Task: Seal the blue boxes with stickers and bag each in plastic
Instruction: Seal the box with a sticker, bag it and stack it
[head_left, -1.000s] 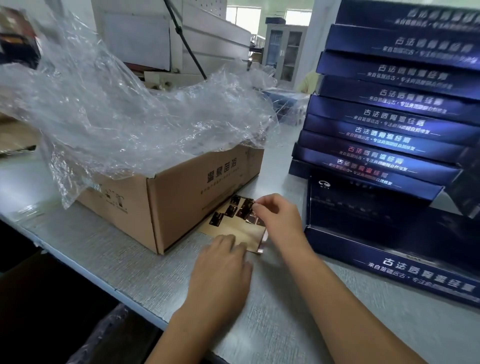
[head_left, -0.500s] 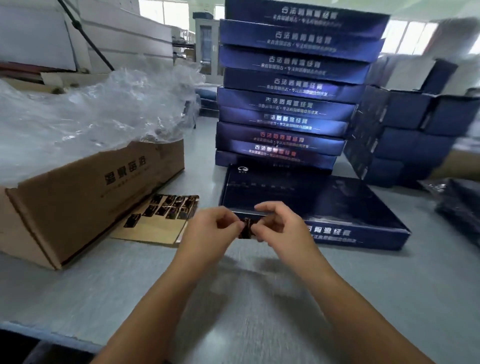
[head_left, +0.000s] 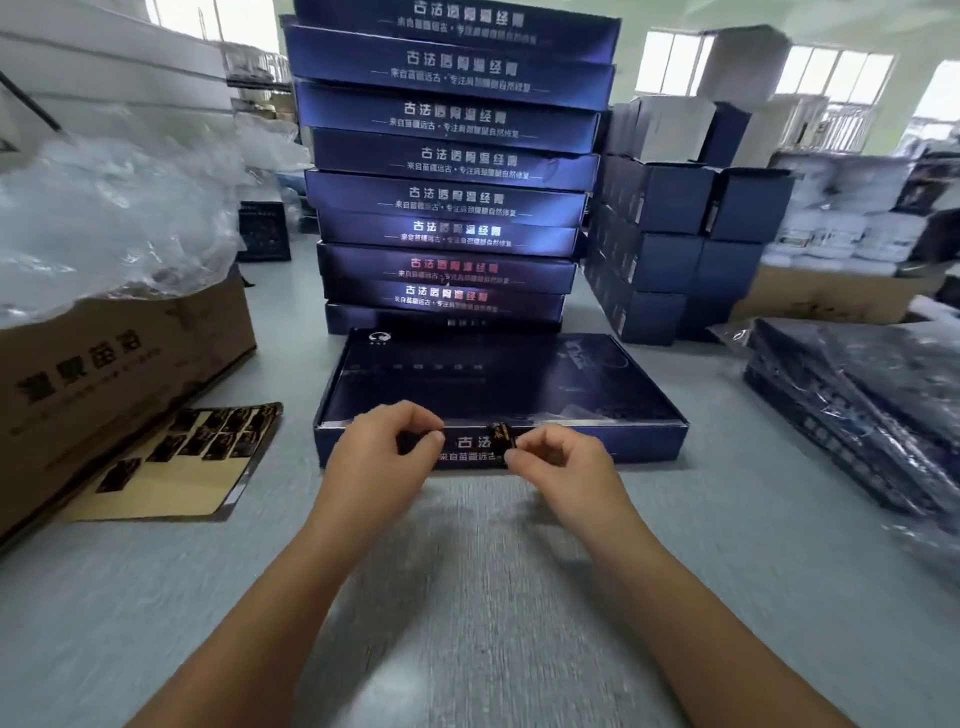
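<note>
A flat blue box (head_left: 498, 384) lies closed on the grey table (head_left: 467, 597), its long front wall facing the person. At the top edge of that front wall, near its middle, sits a small dark sticker (head_left: 501, 435) with gold marks. The right hand (head_left: 563, 467) pinches the sticker's lower end between thumb and forefinger, the other fingers curled under. The left hand (head_left: 382, 452) is at the left part of the same wall, fingers curled with thumb and forefinger tips close together and nothing seen between them; I cannot tell whether it touches the box.

Directly behind the box rises a tall stack of blue boxes (head_left: 452, 156). Left of the box lies a sticker sheet (head_left: 182, 462), and beyond it a cardboard carton (head_left: 119, 374) heaped with clear plastic (head_left: 114, 223). Right of the box lie bagged boxes (head_left: 857, 415).
</note>
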